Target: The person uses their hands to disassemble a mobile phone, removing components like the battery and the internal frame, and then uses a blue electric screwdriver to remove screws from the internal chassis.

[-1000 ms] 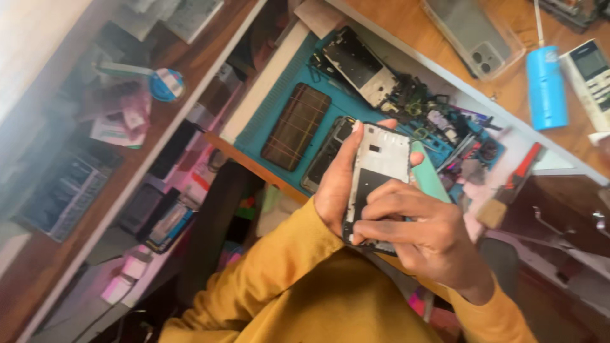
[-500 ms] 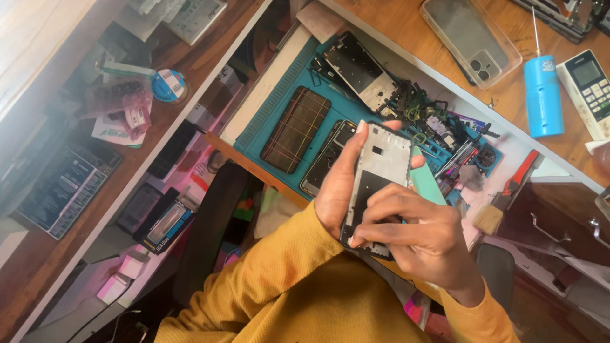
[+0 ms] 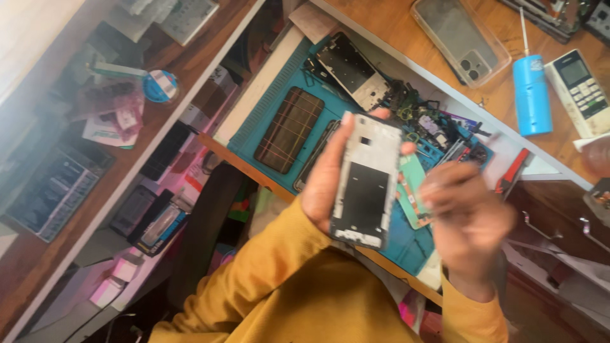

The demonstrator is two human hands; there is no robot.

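The left hand point(image 3: 327, 184) is clamped around a phone frame point(image 3: 367, 181), a long silver-grey shell with a dark rectangular panel in its lower half; the palm lies behind it, the fingers wrap its left edge and fingertips show over its top and right edges. The frame is held upright above the work mat, lifted off it. Just to the right of the frame, not touching it, the right hand point(image 3: 467, 219) hangs in the air, blurred, its fingers loosely curled and holding nothing that can be made out. Both wrists run into yellow sleeves point(image 3: 273, 279) below the grip. Behind the frame lies a teal work mat point(image 3: 270, 117), and on it, to the left of the grip, a dark brown panel point(image 3: 290, 129) with a slim black phone part beside it. Above the grip lies another bare phone frame point(image 3: 353, 71), and to its right a heap of small parts and cables point(image 3: 438, 127). Between the two hands a green card-like piece point(image 3: 412, 190) rests on the mat. Farther up and right, on the wooden table point(image 3: 394, 25), are a clear phone case point(image 3: 460, 39), a blue cylinder point(image 3: 532, 94) and a white remote control point(image 3: 581, 92). Far to the left, a wooden shelf point(image 3: 38, 267) carries boxes and packets.
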